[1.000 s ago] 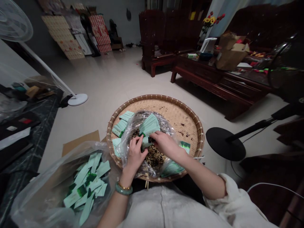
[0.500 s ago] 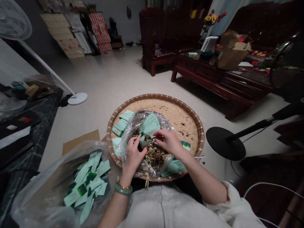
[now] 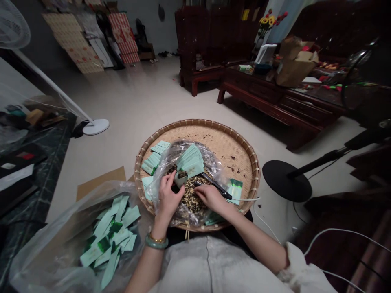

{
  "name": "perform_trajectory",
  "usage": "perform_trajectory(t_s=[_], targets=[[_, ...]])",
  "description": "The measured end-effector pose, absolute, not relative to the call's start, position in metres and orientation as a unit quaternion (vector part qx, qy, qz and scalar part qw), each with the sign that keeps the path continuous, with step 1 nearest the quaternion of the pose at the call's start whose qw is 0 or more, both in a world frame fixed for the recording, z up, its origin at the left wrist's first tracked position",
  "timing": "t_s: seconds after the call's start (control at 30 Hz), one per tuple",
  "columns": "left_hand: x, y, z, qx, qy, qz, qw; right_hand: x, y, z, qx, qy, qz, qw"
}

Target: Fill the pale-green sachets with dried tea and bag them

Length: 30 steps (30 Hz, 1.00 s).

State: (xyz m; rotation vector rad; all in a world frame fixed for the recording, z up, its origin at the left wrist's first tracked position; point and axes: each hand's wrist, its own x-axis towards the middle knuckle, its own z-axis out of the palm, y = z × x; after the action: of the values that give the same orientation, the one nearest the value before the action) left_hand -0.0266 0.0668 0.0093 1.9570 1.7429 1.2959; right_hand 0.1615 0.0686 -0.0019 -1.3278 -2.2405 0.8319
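The left hand [image 3: 169, 199] held a small pale green packet [image 3: 181, 180] upright, with its fingers curled narrowly around it and a dark crumbly filling showing at its open top. The packet sat just above a heap of speckled brown loose mix [image 3: 191, 194], inside a clear plastic bag [image 3: 214, 165].

The right hand [image 3: 210, 198] hung low over the heap, its fingers drawn in close. A long dark tool [image 3: 217, 186] lay across the bag just beside them. I could not tell whether those fingers gripped the tool.

A stack of pale green packets [image 3: 191, 160] leaned against the bag's inner side. The bag lay in a round woven bamboo tray [image 3: 198, 121], which had dark crumbs scattered across it. More green packets [image 3: 152, 163] sat on the tray outside the bag, near its left side.

At lower left, a second plastic bag [image 3: 36, 260] held a loose pile of green packets [image 3: 110, 238] and lay partly on a cardboard sheet [image 3: 100, 183]. A green bangle [image 3: 156, 242] and a thin gold bracelet circled the left wrist. The black round base of a fan [image 3: 287, 181] stood on the floor to the right of the tray, and a dark wooden table [image 3: 269, 101] stood farther off.
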Motion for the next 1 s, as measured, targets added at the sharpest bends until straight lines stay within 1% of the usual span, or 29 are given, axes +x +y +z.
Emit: perform_trajectory(t_s=[0.1, 0.23, 0.33, 0.53, 0.8, 1.0], targets=[[-0.026, 0.067, 0.009, 0.67, 0.586, 0.441, 0.112, 0.152, 0.067, -0.004, -0.466, -0.812, 0.294, 0.195], [-0.029, 0.066, 0.009, 0.671, 0.588, 0.438, 0.108, 0.145, 0.06, -0.003, -0.436, -0.832, 0.308, 0.152], [-0.029, 0.065, 0.008, 0.671, 0.591, 0.434, 0.111, 0.147, 0.058, -0.002, -0.456, -0.83, 0.295, 0.126], [-0.027, 0.066, 0.008, 0.672, 0.591, 0.43, 0.116, 0.15, 0.066, -0.003, -0.48, -0.829, 0.249, 0.142], [-0.027, 0.066, 0.007, 0.673, 0.587, 0.434, 0.12, 0.143, 0.075, -0.005, -0.458, -0.834, 0.279, 0.134], [-0.028, 0.065, 0.008, 0.672, 0.584, 0.44, 0.117, 0.137, 0.08, -0.01, -0.485, -0.814, 0.292, 0.126]])
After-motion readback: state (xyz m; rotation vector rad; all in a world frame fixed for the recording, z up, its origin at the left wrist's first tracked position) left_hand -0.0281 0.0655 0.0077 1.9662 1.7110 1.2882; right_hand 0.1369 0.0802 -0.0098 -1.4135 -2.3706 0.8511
